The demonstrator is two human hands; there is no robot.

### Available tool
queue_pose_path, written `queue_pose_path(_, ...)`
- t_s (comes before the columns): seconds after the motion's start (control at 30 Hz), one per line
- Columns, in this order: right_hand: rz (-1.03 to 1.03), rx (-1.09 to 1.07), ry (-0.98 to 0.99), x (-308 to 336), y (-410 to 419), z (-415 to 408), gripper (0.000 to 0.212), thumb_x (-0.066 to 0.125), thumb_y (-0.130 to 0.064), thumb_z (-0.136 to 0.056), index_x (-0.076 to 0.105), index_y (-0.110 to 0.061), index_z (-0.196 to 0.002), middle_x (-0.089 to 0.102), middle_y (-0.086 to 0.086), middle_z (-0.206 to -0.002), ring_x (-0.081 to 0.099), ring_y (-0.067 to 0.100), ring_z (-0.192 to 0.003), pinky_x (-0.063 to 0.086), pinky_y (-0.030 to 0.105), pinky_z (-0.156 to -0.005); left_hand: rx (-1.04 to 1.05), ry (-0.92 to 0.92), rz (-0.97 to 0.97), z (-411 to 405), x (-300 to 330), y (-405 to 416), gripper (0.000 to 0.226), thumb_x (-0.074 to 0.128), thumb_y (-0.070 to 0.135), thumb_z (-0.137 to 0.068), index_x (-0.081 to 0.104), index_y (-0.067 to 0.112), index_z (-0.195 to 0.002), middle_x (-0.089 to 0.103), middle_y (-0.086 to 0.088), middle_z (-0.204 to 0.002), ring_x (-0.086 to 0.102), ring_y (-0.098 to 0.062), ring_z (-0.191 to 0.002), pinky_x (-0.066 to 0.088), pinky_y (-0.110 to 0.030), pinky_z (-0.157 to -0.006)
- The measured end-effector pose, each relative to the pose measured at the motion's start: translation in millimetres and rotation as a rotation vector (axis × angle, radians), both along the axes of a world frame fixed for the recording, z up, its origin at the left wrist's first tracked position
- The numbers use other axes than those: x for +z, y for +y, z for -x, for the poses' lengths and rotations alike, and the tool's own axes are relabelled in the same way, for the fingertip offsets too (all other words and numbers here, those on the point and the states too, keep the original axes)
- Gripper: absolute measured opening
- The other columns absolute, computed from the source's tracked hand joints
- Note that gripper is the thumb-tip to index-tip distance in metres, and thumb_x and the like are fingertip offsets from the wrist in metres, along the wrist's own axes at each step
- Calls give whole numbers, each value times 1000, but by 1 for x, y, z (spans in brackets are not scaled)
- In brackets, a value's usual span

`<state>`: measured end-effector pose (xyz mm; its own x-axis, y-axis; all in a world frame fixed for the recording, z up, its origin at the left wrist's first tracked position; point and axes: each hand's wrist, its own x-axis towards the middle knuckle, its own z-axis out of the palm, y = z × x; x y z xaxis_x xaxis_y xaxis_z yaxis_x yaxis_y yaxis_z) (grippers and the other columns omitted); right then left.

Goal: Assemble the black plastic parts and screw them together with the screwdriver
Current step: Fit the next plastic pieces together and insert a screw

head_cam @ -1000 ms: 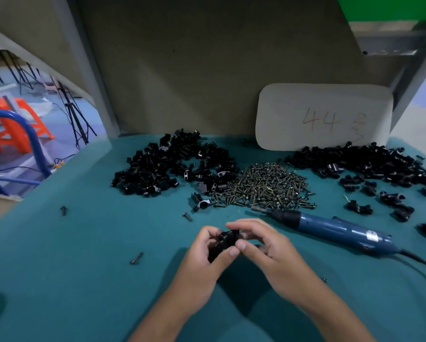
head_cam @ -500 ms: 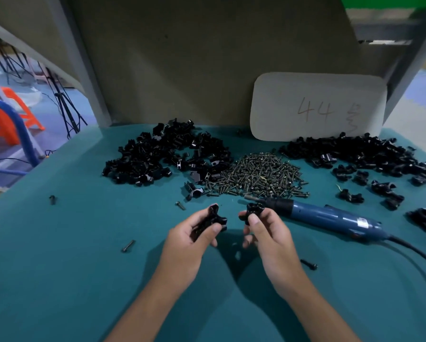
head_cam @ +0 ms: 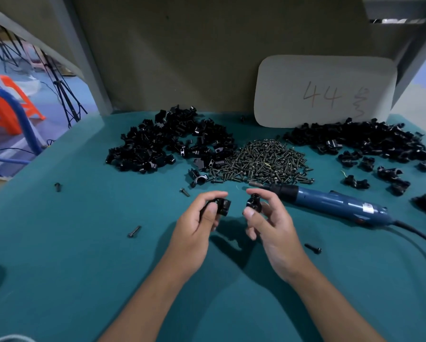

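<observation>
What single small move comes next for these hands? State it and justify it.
Probably bring the two halves together: the left hand grips one black part, the right hand pinches another, a gap between them. The screwdriver lies untouched.

head camera looks forward and down, close over the table (head_cam: 59,243).
</observation>
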<state>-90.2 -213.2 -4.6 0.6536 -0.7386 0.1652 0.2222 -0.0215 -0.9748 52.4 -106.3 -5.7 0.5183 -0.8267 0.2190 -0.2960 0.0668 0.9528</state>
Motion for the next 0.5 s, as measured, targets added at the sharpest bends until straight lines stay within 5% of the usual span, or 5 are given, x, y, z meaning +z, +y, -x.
queue_pose_path(0.13, 31, -5, 18, 0, 0, 1, 35, 69, -27, -90, 64, -33, -124, 56, -11, -79, 45, 13, -63, 45, 23, -61, -48, 66, -3, 0, 1, -1, 37, 63, 42, -92, 55, 48, -128, 69, 16, -110, 64, -8, -106, 48, -32, -98)
queue_pose_path(0.37, 76, -7, 61, 1, 0, 2, 35, 65, -38, -96, 61, -43, -130, 59, -12, -83, 52, 14, -69, 49, 28, -68, -76, 107, -6, 3, 3, 1, 37, 64, 35, -90, 56, 39, -126, 71, 12, -93, 67, -7, -93, 50, -23, -88)
queue_pose_path(0.5, 34, 12, 41, 2, 1, 2, 35, 64, -36, -97, 62, -45, -131, 56, 1, -95, 53, 15, -74, 47, 30, -73, -54, 62, -24, 5, 4, 2, 34, 63, 34, -90, 57, 37, -124, 71, 16, -99, 67, -7, -96, 48, -17, -85)
